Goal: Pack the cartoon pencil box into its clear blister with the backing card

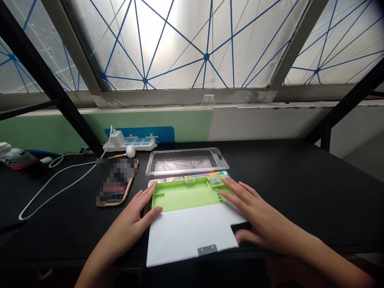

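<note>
Head view: saw right fingers (pixel 229 193) spread flat over the far right corner of a green plastic tray (pixel 186 199), open, nothing pinched. Saw left fingers (pixel 149 195) open too, resting against the tray's left edge, thumb lying on its near corner, no grip visible. Saw right hand (pixel 265 218) reaching across onto a white plastic panel (pixel 189 234), lower fingers near a black slot (pixel 241 227) in it, and left hand (pixel 127 224) just beside the panel. Tray and panel looked like one case, lying flat on the table (pixel 294 188) directly in front of the person, with a grey clasp (pixel 207 250) at the near edge and a colourful printed strip (pixel 192 177) at the far edge. Judged as far as visible: panel already opened out, tray mostly bare apart from a small clear square piece (pixel 215 181) at far right, contents of clear blister tray (pixel 186 161) just beyond not yet taken out. Further out: blurred gold-edged phone (pixel 115 182) left of the case, white cable (pixel 60 188), white power strip (pixel 129 143), bottle (pixel 18 160) at far left, frosted window (pixel 207 44) with blue lines above.
</note>
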`<act>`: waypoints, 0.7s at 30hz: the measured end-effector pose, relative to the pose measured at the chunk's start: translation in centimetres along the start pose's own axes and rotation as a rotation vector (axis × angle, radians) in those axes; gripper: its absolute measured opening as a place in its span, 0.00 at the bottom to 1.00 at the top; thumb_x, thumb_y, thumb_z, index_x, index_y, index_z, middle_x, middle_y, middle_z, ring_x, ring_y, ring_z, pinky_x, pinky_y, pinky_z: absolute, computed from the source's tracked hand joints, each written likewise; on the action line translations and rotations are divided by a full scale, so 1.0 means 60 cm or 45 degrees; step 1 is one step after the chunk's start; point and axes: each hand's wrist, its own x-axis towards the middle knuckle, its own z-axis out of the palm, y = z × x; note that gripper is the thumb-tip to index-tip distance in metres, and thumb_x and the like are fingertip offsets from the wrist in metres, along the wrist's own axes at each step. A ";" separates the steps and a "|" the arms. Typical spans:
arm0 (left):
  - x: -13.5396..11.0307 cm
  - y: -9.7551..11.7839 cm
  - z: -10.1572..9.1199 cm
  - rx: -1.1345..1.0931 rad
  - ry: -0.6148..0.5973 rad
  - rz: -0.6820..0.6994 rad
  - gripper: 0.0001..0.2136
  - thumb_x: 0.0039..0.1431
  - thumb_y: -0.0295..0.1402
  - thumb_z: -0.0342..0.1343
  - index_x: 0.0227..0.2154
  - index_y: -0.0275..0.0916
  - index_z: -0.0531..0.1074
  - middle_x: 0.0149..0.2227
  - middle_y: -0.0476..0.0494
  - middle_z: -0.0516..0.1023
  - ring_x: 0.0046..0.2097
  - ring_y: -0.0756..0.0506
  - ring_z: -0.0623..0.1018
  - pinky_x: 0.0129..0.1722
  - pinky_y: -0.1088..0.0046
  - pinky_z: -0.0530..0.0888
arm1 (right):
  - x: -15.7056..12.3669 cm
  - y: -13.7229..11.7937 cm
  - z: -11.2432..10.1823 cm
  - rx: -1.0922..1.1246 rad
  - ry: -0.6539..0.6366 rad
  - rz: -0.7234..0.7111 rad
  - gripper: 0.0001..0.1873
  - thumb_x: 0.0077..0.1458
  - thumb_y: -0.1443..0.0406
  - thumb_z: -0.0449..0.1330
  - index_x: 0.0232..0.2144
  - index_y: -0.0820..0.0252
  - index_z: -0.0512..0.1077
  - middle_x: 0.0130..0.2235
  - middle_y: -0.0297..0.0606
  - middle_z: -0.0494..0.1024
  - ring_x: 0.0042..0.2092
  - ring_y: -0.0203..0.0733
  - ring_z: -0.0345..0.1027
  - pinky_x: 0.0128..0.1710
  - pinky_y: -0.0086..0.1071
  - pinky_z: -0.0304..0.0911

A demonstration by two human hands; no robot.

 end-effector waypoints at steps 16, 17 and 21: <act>-0.005 -0.008 0.008 -0.287 0.110 0.117 0.37 0.68 0.60 0.31 0.73 0.46 0.49 0.74 0.46 0.51 0.74 0.37 0.52 0.71 0.55 0.50 | 0.011 0.011 0.015 0.589 0.228 0.635 0.27 0.65 0.49 0.55 0.61 0.51 0.60 0.61 0.46 0.74 0.61 0.53 0.70 0.58 0.46 0.69; -0.004 -0.007 0.008 -0.273 0.109 0.155 0.37 0.68 0.60 0.33 0.73 0.46 0.47 0.73 0.44 0.53 0.73 0.37 0.54 0.71 0.55 0.52 | 0.011 0.013 0.018 0.568 0.232 0.628 0.29 0.64 0.49 0.57 0.62 0.51 0.59 0.61 0.46 0.74 0.61 0.53 0.70 0.58 0.47 0.69; -0.005 -0.005 0.011 -0.175 0.111 0.168 0.43 0.65 0.58 0.50 0.74 0.48 0.37 0.68 0.39 0.65 0.68 0.35 0.66 0.63 0.56 0.69 | 0.004 0.017 0.034 0.434 0.290 0.518 0.33 0.61 0.53 0.61 0.64 0.51 0.56 0.61 0.46 0.75 0.60 0.53 0.71 0.58 0.49 0.70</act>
